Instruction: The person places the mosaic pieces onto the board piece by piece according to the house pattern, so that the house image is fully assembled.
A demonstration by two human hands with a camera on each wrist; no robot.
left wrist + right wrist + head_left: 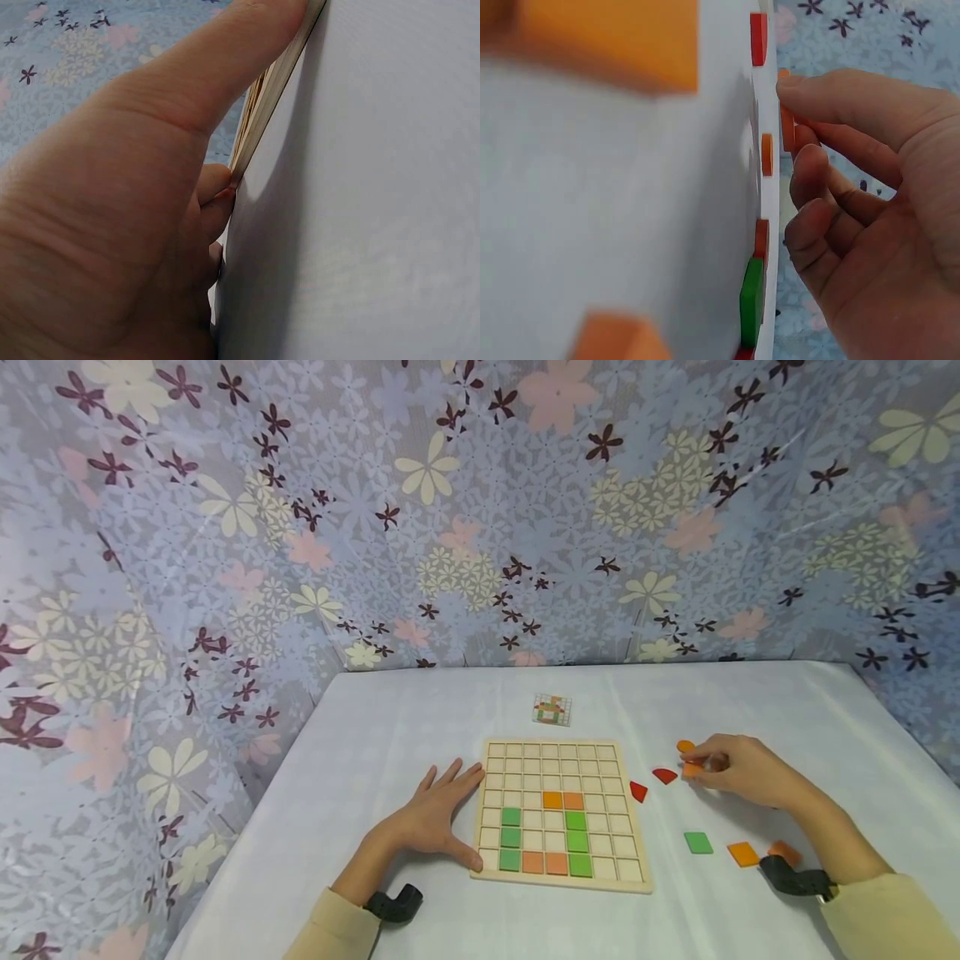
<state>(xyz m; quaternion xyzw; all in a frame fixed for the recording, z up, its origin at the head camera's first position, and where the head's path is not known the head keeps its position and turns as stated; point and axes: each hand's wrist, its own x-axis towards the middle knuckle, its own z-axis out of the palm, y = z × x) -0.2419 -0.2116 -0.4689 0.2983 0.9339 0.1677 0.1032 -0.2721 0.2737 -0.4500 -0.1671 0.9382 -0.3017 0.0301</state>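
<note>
A wooden grid board [531,783] lies on the table, with orange, salmon and green square tiles set in some of its cells. My left hand [441,814] is spread at the board's left edge, with the thumb at the near corner and fingertips farther up; the left wrist view shows them against the wooden edge [274,94]. My right hand [738,770] pinches an orange tile [787,124] between thumb and fingers, to the right of the board. Close to those fingertips lie an orange round piece [686,747] and a red quarter-circle piece [664,775].
A small pattern card [552,710] lies beyond the board. Another red piece [638,791] sits at the board's right edge. Nearer on the right are a green tile [698,842], an orange tile [744,854] and a darker orange tile [784,852] near my right wrist. A flowered curtain [480,527] hangs behind.
</note>
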